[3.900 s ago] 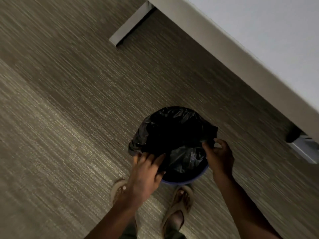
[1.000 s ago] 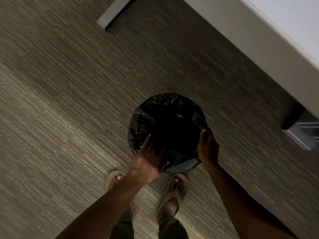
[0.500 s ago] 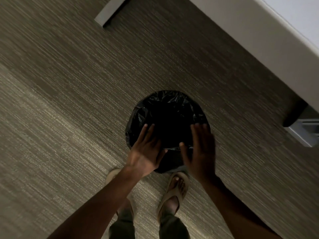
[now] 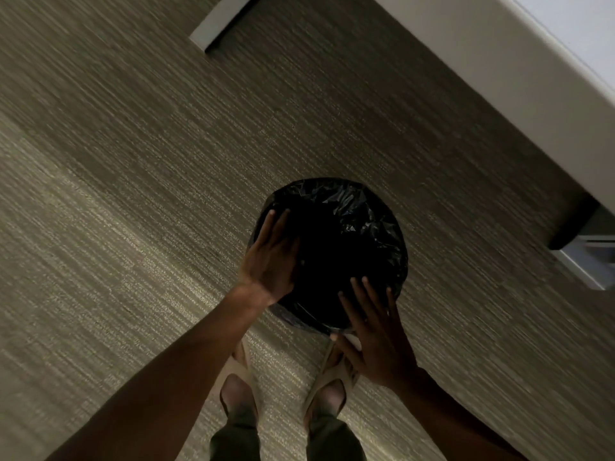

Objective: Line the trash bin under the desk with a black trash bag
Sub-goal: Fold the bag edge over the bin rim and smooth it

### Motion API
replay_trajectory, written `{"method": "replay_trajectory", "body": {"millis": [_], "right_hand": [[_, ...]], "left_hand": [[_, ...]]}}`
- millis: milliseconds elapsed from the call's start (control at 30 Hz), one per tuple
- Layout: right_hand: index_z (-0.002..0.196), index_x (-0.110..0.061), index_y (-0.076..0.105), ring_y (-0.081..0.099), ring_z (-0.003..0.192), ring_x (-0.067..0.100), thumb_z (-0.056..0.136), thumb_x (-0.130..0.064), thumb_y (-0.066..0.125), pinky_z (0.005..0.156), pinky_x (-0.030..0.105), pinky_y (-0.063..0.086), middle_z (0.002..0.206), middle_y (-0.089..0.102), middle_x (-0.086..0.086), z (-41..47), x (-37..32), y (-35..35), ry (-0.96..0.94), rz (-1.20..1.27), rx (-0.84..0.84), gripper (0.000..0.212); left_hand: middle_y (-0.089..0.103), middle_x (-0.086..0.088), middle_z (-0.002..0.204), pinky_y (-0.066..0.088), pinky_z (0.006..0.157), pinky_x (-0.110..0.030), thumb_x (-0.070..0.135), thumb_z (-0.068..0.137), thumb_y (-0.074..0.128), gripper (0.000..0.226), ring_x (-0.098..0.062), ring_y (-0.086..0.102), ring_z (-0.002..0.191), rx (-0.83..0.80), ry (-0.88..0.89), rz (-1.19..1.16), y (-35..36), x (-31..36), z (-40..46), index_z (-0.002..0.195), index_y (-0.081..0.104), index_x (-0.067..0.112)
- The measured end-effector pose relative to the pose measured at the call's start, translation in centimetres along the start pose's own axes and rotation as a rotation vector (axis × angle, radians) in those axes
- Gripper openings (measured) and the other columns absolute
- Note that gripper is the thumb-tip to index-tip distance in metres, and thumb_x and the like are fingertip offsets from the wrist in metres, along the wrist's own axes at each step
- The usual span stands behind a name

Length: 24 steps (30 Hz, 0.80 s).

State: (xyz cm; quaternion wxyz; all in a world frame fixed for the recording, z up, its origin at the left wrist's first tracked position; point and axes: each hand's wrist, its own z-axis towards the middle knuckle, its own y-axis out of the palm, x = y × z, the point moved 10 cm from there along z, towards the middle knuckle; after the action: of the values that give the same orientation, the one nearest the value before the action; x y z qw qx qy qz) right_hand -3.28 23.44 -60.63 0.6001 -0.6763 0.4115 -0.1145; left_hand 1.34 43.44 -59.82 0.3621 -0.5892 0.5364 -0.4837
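Bag draped over bin rim. Left hand flat, fingers spread; right hand splayed, holding nothing. Risk: loose film slipping inward.

Bin on the floor, straight ahead of two feet, sandals just behind it. Bag in the bin, folded out over the rim all round. Left hand flat on the bin's left edge, fingers pointing away along the bag. Right hand at the near right edge, above the right foot, fingers spread over the rim. Bench beyond and to the right, edge running from top centre down to the right border, well apart from the bin. Bench foot on the floor at upper left; another support at far right, under the bench edge.
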Motion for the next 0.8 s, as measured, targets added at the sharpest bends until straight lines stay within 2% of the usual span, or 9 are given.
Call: {"method": "replay_trajectory", "body": {"millis": [67, 133, 233, 300, 367, 533, 633, 700, 800], "right_hand": [[0.162, -0.017, 0.033, 0.010, 0.162, 0.031, 0.102, -0.061, 0.044, 0.129, 0.057, 0.010, 0.175, 0.016, 0.011, 0.6, 1.0, -2.5, 0.101, 0.126, 0.143, 0.075], [0.163, -0.016, 0.030, 0.010, 0.162, 0.031, 0.102, -0.059, 0.044, 0.130, 0.052, 0.012, 0.175, 0.015, 0.013, 1.2, 3.6, -4.6, 0.337, 0.240, 0.287, 0.076], [0.166, -0.021, 0.014, 0.012, 0.162, 0.030, 0.099, -0.067, 0.036, 0.126, 0.055, 0.026, 0.175, 0.010, 0.011, 1.7, 7.2, -4.0, 0.737, 0.537, 0.307, 0.084], [0.167, -0.021, 0.007, 0.020, 0.159, 0.033, 0.101, -0.067, 0.035, 0.123, 0.057, 0.033, 0.174, 0.013, 0.013, 2.8, 7.9, -2.5, 0.838, 0.675, 0.254, 0.085], [0.167, -0.021, 0.006, 0.030, 0.155, 0.039, 0.103, -0.061, 0.038, 0.118, 0.057, 0.040, 0.172, 0.017, 0.016, 3.4, 8.1, -1.6, 0.901, 0.690, 0.230, 0.082], [0.166, -0.019, 0.016, 0.042, 0.147, 0.042, 0.105, -0.059, 0.037, 0.113, 0.050, 0.041, 0.167, 0.033, 0.018, 3.3, 9.9, -0.7, 0.996, 0.736, 0.226, 0.076], [0.165, -0.019, 0.020, 0.044, 0.147, 0.041, 0.103, -0.062, 0.037, 0.116, 0.053, 0.043, 0.166, 0.037, 0.017, 2.8, 10.6, -0.4, 0.965, 0.746, 0.190, 0.077], [0.165, -0.025, 0.017, 0.046, 0.145, 0.042, 0.101, -0.065, 0.039, 0.113, 0.053, 0.045, 0.165, 0.039, 0.016, 2.0, 10.7, 0.6, 0.979, 0.807, 0.111, 0.080], [0.165, -0.030, 0.017, 0.047, 0.144, 0.039, 0.096, -0.070, 0.042, 0.108, 0.048, 0.046, 0.164, 0.040, 0.012, 1.3, 10.7, 1.0, 0.967, 0.907, 0.064, 0.083]], "left_hand": [[0.051, -0.016, 0.158, 0.010, 0.130, -0.054, 0.037, 0.103, 0.045, 0.059, -0.039, 0.031, 0.156, 0.126, -0.018, -0.114, -1.0, 0.6, -1.2, 0.153, 0.049, 0.007], [0.050, -0.019, 0.158, 0.019, 0.127, -0.058, 0.038, 0.102, 0.053, 0.059, -0.040, 0.031, 0.155, 0.286, -0.193, -0.280, -2.0, 0.2, -3.3, 0.151, 0.051, 0.006], [0.028, -0.024, 0.167, 0.017, 0.127, -0.059, 0.052, 0.096, 0.057, 0.086, -0.045, 0.016, 0.158, 0.318, -0.726, -0.564, 0.1, -1.7, -7.6, 0.162, 0.028, 0.007], [0.019, -0.025, 0.170, 0.024, 0.125, -0.061, 0.054, 0.095, 0.059, 0.097, -0.048, 0.020, 0.156, 0.239, -1.064, -0.938, 3.7, -1.5, -10.1, 0.166, 0.010, 0.008], [0.022, -0.022, 0.171, 0.033, 0.123, -0.053, 0.046, 0.098, 0.063, 0.097, -0.046, 0.031, 0.153, 0.204, -1.222, -1.290, 6.5, -0.3, -10.9, 0.167, 0.002, 0.014], [0.049, -0.018, 0.158, 0.045, 0.113, -0.045, 0.035, 0.096, 0.070, 0.093, -0.041, 0.053, 0.140, 0.120, -1.193, -1.362, 8.1, 0.2, -10.6, 0.166, 0.010, 0.022], [0.057, -0.014, 0.152, 0.048, 0.111, -0.049, 0.041, 0.090, 0.076, 0.093, -0.041, 0.057, 0.136, 0.048, -1.172, -1.340, 9.2, -0.7, -11.2, 0.164, 0.020, 0.027], [0.060, -0.010, 0.150, 0.045, 0.110, -0.043, 0.043, 0.086, 0.080, 0.094, -0.038, 0.058, 0.135, -0.028, -1.127, -1.372, 10.1, -0.8, -11.4, 0.161, 0.026, 0.030], [0.058, -0.002, 0.152, 0.042, 0.117, -0.046, 0.056, 0.076, 0.083, 0.101, -0.031, 0.055, 0.138, -0.122, -1.038, -1.428, 10.8, -0.5, -11.5, 0.160, 0.031, 0.033]]}}
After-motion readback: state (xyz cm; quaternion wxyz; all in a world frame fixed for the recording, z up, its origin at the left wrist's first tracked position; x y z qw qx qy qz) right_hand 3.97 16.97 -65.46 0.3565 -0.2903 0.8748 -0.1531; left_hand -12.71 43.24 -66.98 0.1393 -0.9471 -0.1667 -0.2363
